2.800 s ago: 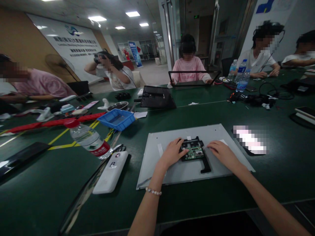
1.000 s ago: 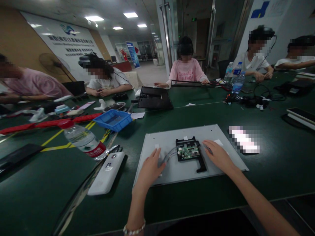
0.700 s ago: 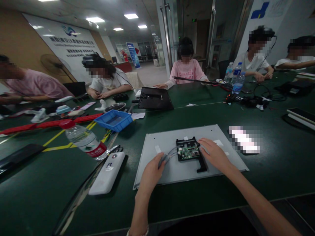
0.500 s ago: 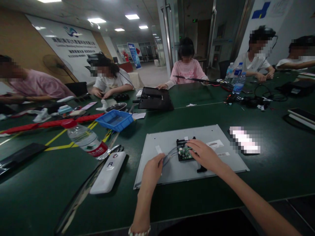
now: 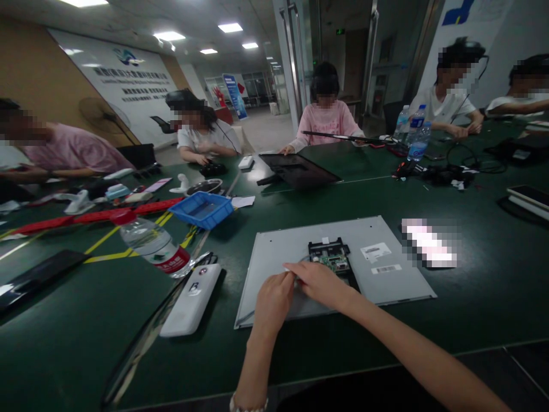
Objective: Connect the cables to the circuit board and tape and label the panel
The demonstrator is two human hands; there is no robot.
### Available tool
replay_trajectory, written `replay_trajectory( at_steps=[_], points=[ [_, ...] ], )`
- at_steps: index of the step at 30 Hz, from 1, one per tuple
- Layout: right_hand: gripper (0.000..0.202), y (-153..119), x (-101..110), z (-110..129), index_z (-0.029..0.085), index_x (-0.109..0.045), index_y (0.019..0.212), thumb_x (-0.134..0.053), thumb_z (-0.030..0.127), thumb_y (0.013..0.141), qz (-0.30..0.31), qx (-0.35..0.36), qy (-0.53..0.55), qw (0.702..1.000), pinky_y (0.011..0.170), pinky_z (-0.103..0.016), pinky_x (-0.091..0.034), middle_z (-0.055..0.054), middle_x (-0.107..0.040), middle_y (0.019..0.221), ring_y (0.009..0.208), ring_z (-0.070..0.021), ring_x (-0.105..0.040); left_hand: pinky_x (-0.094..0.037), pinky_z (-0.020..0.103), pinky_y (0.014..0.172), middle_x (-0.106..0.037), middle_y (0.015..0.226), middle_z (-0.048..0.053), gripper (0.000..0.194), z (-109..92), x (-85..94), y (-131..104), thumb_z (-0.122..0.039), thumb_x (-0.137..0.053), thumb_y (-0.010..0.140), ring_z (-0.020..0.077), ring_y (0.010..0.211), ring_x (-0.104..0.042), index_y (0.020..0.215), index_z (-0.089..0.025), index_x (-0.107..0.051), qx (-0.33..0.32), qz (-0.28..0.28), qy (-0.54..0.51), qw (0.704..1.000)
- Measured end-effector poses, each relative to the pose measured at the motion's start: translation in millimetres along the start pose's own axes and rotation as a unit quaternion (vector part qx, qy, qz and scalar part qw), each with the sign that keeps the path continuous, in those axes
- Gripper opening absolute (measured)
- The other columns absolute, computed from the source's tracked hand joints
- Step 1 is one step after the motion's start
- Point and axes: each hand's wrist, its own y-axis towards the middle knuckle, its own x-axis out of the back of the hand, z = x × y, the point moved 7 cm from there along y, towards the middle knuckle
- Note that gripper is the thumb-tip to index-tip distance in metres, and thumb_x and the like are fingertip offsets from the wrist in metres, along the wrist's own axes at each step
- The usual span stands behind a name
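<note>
On the table lies a pale grey flat metal panel (image 5: 403, 286), like the back of a display. A green circuit board (image 5: 337, 261) in a black frame (image 5: 316, 247) sits on it. A thin grey cable (image 5: 306, 258) runs from the board's left side to my hands. My left hand (image 5: 273, 297) is closed around the cable over the panel's left half. Fingertips of my right hand (image 5: 321, 284) meet it there, pinched on the same cable. My fingers hide most of the cable between them.
Left of the panel are a white power bank (image 5: 191, 300), a tilted water bottle (image 5: 156, 249) and a blue tray (image 5: 202, 209). A lit phone (image 5: 429, 243) lies on the right. Across the table, a person in pink (image 5: 328, 123) touches a black panel (image 5: 300, 170).
My right hand has left the circuit board and moved left to the cable beside my left hand. Across the table, the black panel has been turned and shifted right.
</note>
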Motion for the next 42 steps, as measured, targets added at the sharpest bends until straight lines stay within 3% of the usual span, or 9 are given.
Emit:
replay_trajectory(
  at_steps=[5,13,19,23,26,31,38,42],
  points=[
    [0.04,0,2,-8,0.017,-0.054,0.118,-0.043,0.006,0.082,-0.024,-0.025,0.023,0.999,0.087,-0.029,-0.044,-0.008,-0.064,0.109,0.1,-0.0162,-0.058,-0.048,0.029,0.083,-0.058,0.111,0.006,0.024,-2,2.9,-3,-0.015,-0.043,0.089,0.0179,0.096,-0.058,0.107,-0.021,-0.058,-0.004,-0.041,-0.082,0.996],
    [0.032,-4,1,-10,0.018,-0.058,0.114,-0.045,0.012,0.085,-0.023,-0.045,-0.04,0.998,0.084,-0.026,-0.044,-0.007,-0.067,0.104,0.096,-0.0163,-0.061,-0.046,0.036,0.086,-0.059,0.102,0.007,0.023,1,4.5,-3,-0.015,-0.045,0.088,0.0208,0.097,-0.055,0.106,-0.022,-0.057,0.001,-0.054,-0.117,0.992],
    [0.027,-8,7,-17,0.018,-0.059,0.11,-0.043,0.014,0.089,-0.045,-0.054,-0.072,0.995,0.085,-0.027,-0.043,-0.007,-0.066,0.104,0.096,-0.0164,-0.06,-0.044,0.04,0.09,-0.054,0.111,0.01,0.032,7,8.3,-14,-0.024,-0.05,0.085,0.0233,0.105,-0.052,0.116,-0.016,-0.044,0.129,-0.099,-0.15,0.975],
    [0.022,-11,4,-17,0.018,-0.061,0.104,-0.046,0.015,0.088,-0.037,-0.035,-0.097,0.994,0.083,-0.028,-0.043,-0.006,-0.066,0.101,0.095,-0.0172,-0.059,-0.042,0.042,0.094,-0.053,0.118,0.011,0.044,8,-6.1,-20,-0.027,-0.056,0.081,0.0253,0.109,-0.052,0.122,-0.018,-0.042,0.125,-0.044,-0.128,0.983],
    [0.018,-12,1,-14,0.017,-0.061,0.099,-0.047,0.015,0.088,-0.023,-0.016,-0.12,0.992,0.082,-0.028,-0.043,-0.006,-0.066,0.097,0.093,-0.0177,-0.059,-0.044,0.04,0.092,-0.059,0.113,0.008,0.033,10,-14.8,-21,-0.021,-0.053,0.082,0.0236,0.104,-0.056,0.115,-0.02,-0.051,0.112,-0.01,-0.12,0.986],
    [0.014,-12,-4,-7,0.016,-0.061,0.091,-0.047,0.014,0.088,-0.009,0.022,-0.151,0.988,0.081,-0.028,-0.043,-0.007,-0.065,0.092,0.09,-0.0176,-0.059,-0.045,0.038,0.089,-0.062,0.107,0.007,0.028,17,-14.2,-22,-0.016,-0.047,0.085,0.023,0.099,-0.058,0.111,-0.02,-0.054,0.135,-0.021,-0.117,0.984],
    [0.016,-7,-16,-4,0.013,-0.06,0.096,-0.047,0.012,0.088,-0.024,0.066,-0.15,0.986,0.087,-0.029,-0.043,-0.01,-0.066,0.099,0.1,-0.0181,-0.057,-0.046,0.039,0.088,-0.062,0.103,0.008,0.027,17,-11.5,-22,-0.016,-0.047,0.084,0.0242,0.097,-0.058,0.11,-0.019,-0.053,0.139,-0.029,-0.118,0.983],
    [0.016,-9,-25,-5,0.012,-0.061,0.094,-0.048,0.01,0.087,-0.004,0.091,-0.158,0.983,0.09,-0.031,-0.042,-0.01,-0.066,0.098,0.103,-0.0184,-0.057,-0.045,0.039,0.09,-0.056,0.113,0.009,0.034,18,-11.6,-22,-0.016,-0.047,0.083,0.0236,0.102,-0.056,0.117,-0.019,-0.048,0.15,-0.038,-0.142,0.978]
  ],
)
